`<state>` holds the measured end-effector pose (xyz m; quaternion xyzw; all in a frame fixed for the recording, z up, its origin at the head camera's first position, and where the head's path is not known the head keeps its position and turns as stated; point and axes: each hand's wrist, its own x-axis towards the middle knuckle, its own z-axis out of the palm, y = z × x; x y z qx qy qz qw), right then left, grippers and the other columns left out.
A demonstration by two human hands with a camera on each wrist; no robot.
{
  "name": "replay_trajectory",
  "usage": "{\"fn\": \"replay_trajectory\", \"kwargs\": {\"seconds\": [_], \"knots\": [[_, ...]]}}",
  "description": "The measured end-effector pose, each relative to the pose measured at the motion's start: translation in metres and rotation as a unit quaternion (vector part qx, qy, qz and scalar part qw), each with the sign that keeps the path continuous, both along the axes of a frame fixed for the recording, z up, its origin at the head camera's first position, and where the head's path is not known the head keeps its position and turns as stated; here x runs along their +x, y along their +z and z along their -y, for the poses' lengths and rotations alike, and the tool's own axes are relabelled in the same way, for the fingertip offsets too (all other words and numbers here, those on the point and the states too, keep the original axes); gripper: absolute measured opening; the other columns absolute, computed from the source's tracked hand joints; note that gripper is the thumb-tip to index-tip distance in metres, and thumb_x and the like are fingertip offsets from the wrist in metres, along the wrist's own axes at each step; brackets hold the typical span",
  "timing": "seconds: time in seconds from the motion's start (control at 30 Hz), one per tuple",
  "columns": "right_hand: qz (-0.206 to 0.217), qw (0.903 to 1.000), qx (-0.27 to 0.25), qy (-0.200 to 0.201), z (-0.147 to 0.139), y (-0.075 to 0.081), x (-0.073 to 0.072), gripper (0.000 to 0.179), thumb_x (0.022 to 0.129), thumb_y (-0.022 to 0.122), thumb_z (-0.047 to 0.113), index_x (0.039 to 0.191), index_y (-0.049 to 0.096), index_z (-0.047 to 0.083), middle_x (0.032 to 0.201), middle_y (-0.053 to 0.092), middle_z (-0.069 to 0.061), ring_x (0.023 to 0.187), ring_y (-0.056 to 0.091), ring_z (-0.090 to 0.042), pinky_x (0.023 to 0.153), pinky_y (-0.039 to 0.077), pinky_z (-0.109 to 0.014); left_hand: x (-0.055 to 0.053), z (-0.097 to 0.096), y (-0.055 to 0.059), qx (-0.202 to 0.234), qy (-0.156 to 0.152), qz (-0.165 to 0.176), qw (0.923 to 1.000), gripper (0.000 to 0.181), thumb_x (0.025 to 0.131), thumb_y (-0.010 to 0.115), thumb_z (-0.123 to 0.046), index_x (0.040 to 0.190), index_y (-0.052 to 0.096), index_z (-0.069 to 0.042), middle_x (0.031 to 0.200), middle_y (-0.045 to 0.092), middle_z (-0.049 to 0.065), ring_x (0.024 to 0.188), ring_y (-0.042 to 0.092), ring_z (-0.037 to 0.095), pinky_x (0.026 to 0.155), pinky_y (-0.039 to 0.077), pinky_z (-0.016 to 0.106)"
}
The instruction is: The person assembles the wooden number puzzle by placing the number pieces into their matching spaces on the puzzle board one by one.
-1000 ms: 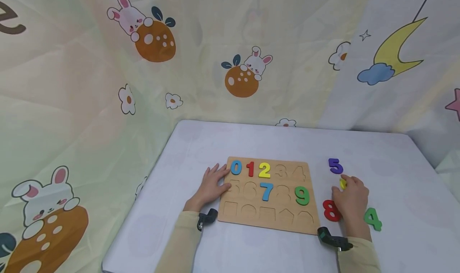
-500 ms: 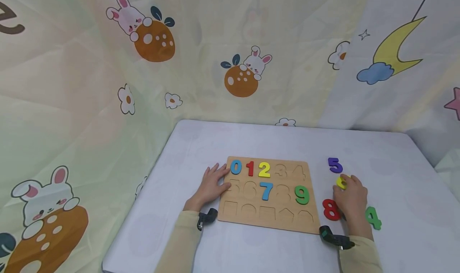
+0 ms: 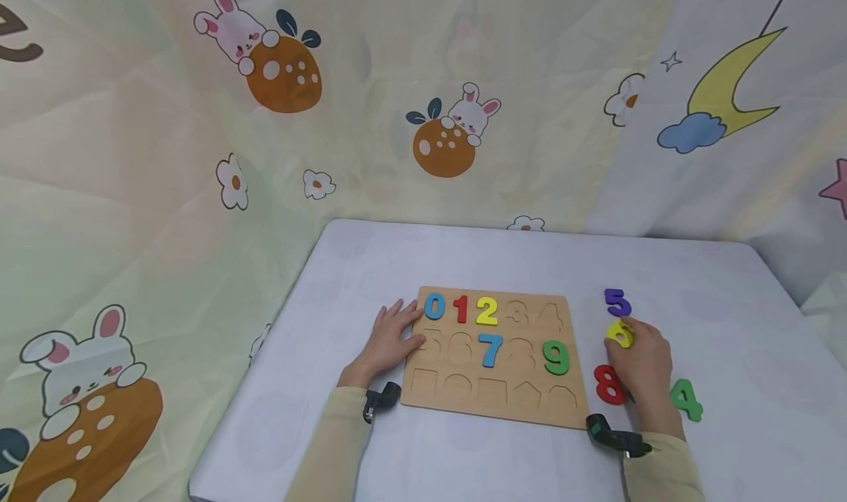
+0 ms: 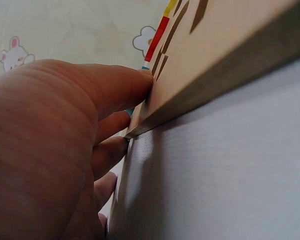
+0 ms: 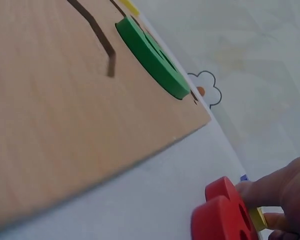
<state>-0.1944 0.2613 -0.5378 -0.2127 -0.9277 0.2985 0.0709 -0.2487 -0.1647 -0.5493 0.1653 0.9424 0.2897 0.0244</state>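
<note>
At the puzzle board's left edge rests my left hand [image 3: 389,342], fingers spread and nearly straight. In the left wrist view its thumb [image 4: 125,85] lies on the wooden number puzzle board [image 3: 463,399], with fingertips beside the edge. My right hand [image 3: 645,359] pinches a yellow number 6 [image 3: 620,334] between thumb and fingers, right of the board. The red number 8 [image 3: 609,384] lies just below that hand, the purple number 5 [image 3: 617,303] above it, and the green number 4 [image 3: 687,400] to its right.
Set in the board are the blue 0 [image 3: 434,306], red 1 [image 3: 461,309], yellow 2 [image 3: 487,312], blue 7 [image 3: 490,349] and green 9 [image 3: 556,357]. A white table [image 3: 278,414] carries everything, with a printed cloth [image 3: 370,105] behind it.
My right hand has shifted slightly left, bringing the yellow 6 left and more into sight. The left hand keeps its place on the board.
</note>
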Motion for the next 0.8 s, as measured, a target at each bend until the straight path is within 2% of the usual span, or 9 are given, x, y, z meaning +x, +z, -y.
{"fn": "replay_trajectory", "kwargs": {"seconds": [0.47,0.8], "knots": [[-0.014,0.9993,-0.004,0.033,0.022,0.005,-0.001,0.065,0.091,0.063,0.028,0.144,0.042,-0.002,0.140,0.041,-0.033,0.125,0.038,-0.050,0.101,0.037,-0.066,0.001,0.000,0.002,0.004,0.000,0.002,1.0000,0.056,0.092,0.066,-0.034,0.143,0.051,-0.015,0.156,0.036,0.002,0.150,0.016,0.024,0.123,0.000,0.046],[-0.021,0.9982,0.003,0.056,0.035,0.003,-0.003,0.062,0.091,0.066,0.025,0.142,0.044,-0.002,0.140,0.041,-0.031,0.127,0.038,-0.050,0.104,0.034,-0.066,0.001,0.000,0.003,0.003,-0.001,0.001,1.0000,0.055,0.093,0.065,-0.033,0.143,0.052,-0.014,0.156,0.037,0.003,0.149,0.016,0.025,0.123,0.001,0.047]]}}
